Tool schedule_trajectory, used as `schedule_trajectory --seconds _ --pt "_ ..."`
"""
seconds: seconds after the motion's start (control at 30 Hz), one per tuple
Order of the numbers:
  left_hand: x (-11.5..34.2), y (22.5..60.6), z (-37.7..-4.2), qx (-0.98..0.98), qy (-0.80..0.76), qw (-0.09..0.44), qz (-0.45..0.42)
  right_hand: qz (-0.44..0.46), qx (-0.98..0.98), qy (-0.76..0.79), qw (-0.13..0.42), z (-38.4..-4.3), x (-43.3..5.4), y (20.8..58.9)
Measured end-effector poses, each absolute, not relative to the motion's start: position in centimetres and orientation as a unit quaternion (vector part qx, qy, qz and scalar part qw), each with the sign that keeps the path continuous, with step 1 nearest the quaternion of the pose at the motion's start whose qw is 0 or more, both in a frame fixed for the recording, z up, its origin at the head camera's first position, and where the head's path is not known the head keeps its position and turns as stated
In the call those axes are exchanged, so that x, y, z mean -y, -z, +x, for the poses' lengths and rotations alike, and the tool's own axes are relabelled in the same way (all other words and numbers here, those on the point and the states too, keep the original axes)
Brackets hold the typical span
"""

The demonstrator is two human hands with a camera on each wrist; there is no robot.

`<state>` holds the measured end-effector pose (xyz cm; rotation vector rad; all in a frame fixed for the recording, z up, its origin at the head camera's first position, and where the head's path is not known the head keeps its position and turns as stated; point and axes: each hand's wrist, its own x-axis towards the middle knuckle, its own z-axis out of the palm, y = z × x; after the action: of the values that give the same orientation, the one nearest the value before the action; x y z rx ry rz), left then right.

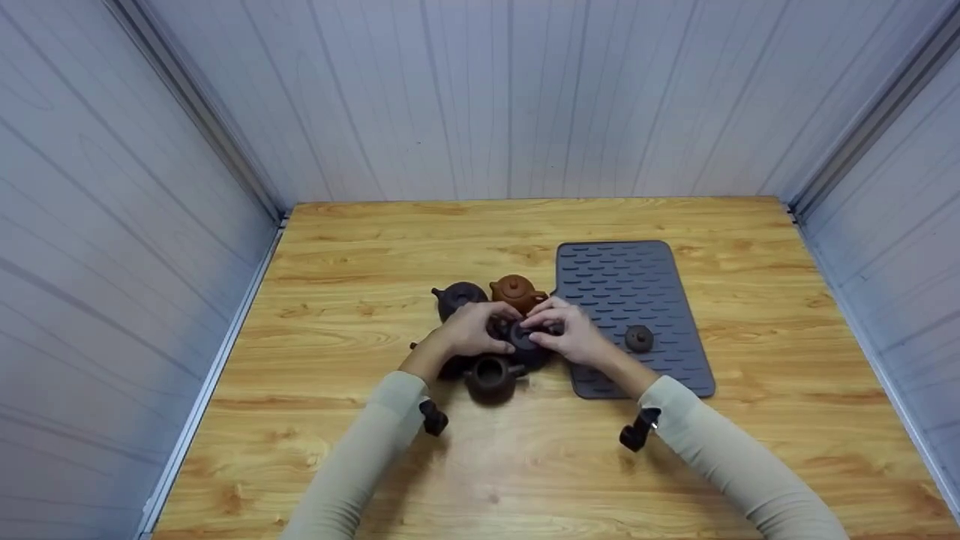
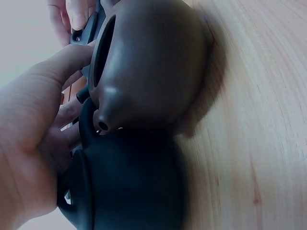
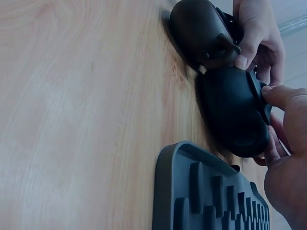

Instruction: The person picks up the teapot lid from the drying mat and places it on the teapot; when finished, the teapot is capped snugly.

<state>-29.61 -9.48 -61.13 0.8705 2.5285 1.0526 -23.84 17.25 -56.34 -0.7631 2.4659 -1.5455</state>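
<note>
A black teapot [image 1: 529, 352] stands between both hands in the middle of the table. My right hand [image 1: 574, 335] pinches its lid [image 3: 257, 91] at the top, thumb on the near side. From the other side my left hand [image 1: 476, 330] holds the same pot, thumb at the lid's edge in the right wrist view. Just in front sits a brown teapot [image 1: 491, 386] with an uncovered mouth, its spout toward the left. Another black teapot [image 2: 134, 182] lies under my left wrist, mostly hidden in the head view.
Behind the hands stand a dark teapot [image 1: 459, 296] and an orange-brown teapot [image 1: 514, 291], close together. A grey ridged mat [image 1: 615, 277] lies to the right, bearing a small round brown piece with a knob [image 1: 639, 338]. Pale panels [image 1: 465, 97] enclose the wooden table.
</note>
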Motion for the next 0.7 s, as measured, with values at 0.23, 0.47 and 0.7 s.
schedule_trajectory --seconds 0.23,0.47,0.7 --pt "9.3 58.6 -28.4 -0.89 -0.328 0.13 0.289 -0.258 -0.819 0.508 0.063 -23.8 -17.4 56.5" --pt "9.3 53.6 -25.7 -0.894 -0.351 0.119 0.253 -0.25 -0.823 0.505 0.074 -23.9 -17.1 56.1" --pt "9.9 52.7 -23.8 -0.884 -0.404 0.075 0.222 -0.247 -0.812 0.523 0.079 -23.8 -17.3 56.1"
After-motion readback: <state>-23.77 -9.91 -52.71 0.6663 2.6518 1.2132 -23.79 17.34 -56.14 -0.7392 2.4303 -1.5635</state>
